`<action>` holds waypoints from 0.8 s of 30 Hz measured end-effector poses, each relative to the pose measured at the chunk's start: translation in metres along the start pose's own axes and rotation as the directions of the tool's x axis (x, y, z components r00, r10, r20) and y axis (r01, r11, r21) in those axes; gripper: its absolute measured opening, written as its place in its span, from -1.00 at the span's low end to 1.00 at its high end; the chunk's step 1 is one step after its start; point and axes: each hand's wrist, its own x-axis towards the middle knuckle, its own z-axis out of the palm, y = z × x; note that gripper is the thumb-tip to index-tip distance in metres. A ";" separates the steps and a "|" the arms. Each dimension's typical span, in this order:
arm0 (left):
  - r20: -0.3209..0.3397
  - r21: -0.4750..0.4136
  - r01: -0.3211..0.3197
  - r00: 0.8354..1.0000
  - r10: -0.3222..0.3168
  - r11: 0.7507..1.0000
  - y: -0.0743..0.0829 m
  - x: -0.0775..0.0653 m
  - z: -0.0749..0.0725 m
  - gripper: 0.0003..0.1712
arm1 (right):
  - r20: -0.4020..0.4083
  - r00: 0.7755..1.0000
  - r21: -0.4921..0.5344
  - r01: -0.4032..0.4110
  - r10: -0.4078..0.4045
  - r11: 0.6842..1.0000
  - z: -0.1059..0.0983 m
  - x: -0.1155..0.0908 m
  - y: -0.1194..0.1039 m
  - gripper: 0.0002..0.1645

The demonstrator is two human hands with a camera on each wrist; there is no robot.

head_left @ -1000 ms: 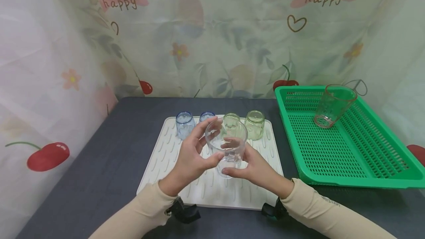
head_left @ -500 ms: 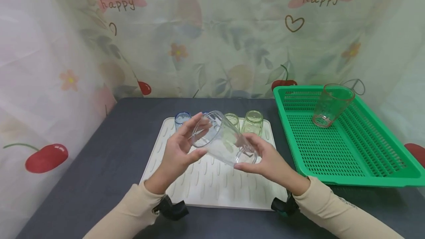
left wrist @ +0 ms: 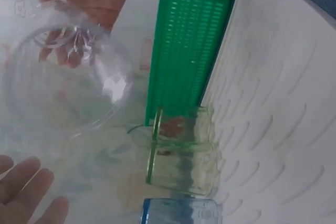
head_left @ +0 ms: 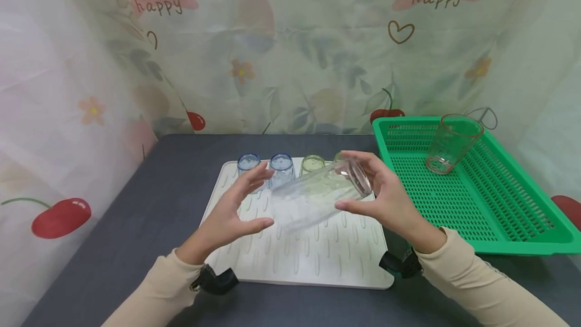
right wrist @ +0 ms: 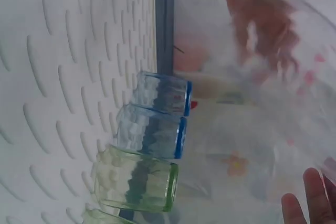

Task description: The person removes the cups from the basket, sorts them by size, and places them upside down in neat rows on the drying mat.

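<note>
A clear drinking glass [head_left: 313, 201] lies tilted nearly sideways in the air above the white ridged mat [head_left: 295, 269]. My right hand [head_left: 388, 201] grips it round the base end, thumb below and fingers above. Its blurred mouth points left, toward my left hand [head_left: 229, 216], whose fingers and thumb are spread apart with a gap to the rim. In the left wrist view the round mouth of the glass [left wrist: 118, 85] faces the camera. Behind it, two blue-tinted glasses [head_left: 282, 169] and two green-tinted ones [head_left: 313, 164] stand on the mat; the far right one is mostly hidden.
A green perforated basket [head_left: 458, 247] stands at the right of the dark table [head_left: 136, 226]. Inside it a taller pink-rimmed glass [head_left: 454, 145] leans to the right. A printed curtain [head_left: 290, 54] hangs behind and at both sides.
The glass was upright between both hands; it has been tipped over sideways and its base swung right. My left hand has let go and moved left, while the right hand moved right with the glass.
</note>
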 end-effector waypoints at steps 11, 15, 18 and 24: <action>0.047 0.325 0.097 0.992 -0.119 0.941 -0.013 -0.014 -0.012 -0.10 | 0.020 0.988 -0.122 -0.149 0.153 0.981 0.010 0.001 0.006 -0.10; 0.087 0.411 0.138 0.978 -0.190 0.901 -0.015 -0.019 -0.013 -0.11 | 0.050 0.983 -0.115 -0.171 0.178 0.978 0.014 0.004 0.005 -0.08; 0.131 0.474 0.159 0.960 -0.248 0.866 -0.017 -0.022 -0.014 -0.10 | 0.064 0.982 -0.113 -0.171 0.179 0.979 0.018 0.007 0.004 -0.05; 0.187 0.562 0.148 0.936 -0.299 0.814 -0.023 -0.032 -0.013 -0.04 | 0.069 0.983 -0.106 -0.162 0.170 0.981 0.027 0.012 0.004 -0.05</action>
